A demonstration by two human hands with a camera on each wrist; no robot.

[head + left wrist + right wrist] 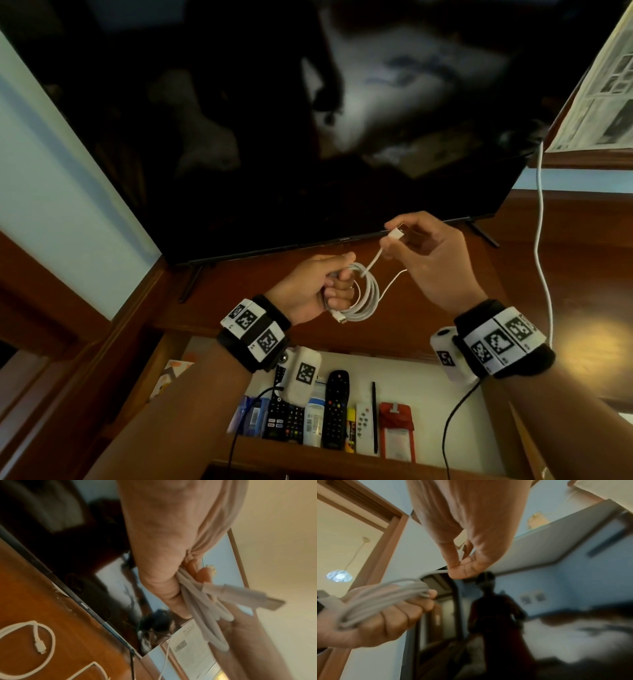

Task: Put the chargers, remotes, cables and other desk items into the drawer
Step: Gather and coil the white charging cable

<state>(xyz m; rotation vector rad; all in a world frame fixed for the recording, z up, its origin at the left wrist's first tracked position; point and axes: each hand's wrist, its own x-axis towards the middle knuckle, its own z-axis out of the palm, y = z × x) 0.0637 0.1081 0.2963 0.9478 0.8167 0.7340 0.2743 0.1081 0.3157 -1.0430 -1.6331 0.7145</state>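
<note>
Cable [363,294], white and wound into a small coil, is hanging in the air above the wooden desk [428,308], just in front of the television [308,137]. The left hand [308,291] is gripping one side of the coil with curled fingers. The right hand [428,253] is pinching the free end at its white plug [396,233], between thumb and fingertips, with a short loose stretch running back to the coil.

It is looking light, soft and springy, so the loops will likely slide apart if the grip is loosened. Holding the bundled loops together, as the left hand is doing, seems the safest place to take it; the plug is the only stiff part.

Below the hands, the drawer [428,383] is standing open with a pale lining. Lying side by side along its front are two black remotes [337,411], a small white remote [363,421], a white tube [313,419], a thin black pen [374,414], a red pouch [397,431] and a blue packet [251,414]. The back half of the drawer is showing bare lining, enough room for the coil, I judge.

A second white cable [32,639] is lying looped on the desk, seen from the left wrist.
</note>
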